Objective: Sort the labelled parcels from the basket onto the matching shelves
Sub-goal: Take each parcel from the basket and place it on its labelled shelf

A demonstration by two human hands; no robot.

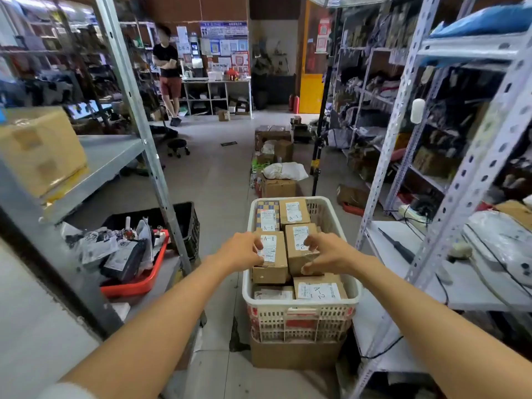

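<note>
1. Early going here: the basket [300, 306] sits in the aisle between the left shelf [109, 156] and the right shelf [475, 289], and it is packed nearly to the rim.
2. The left hand [244, 251] is in the basket, fingers curled over the left edge of the A-1 parcel [272, 269] on the top layer.
3. The right hand [331, 254] grips the second parcel [299, 254], thumb on the near face and fingers hooked over the top. Its label is turned sideways, so I can't read it for sure.
4. The two parcels sit side by side, touching, on the pile inside the basket.
5. Left to sort: those two, the back parcels [293, 210], the A-2 parcel [319, 290] at the near rim, and more underneath.
6. My call: nearly the whole sort lies ahead, with the first lift just being set up.
</note>
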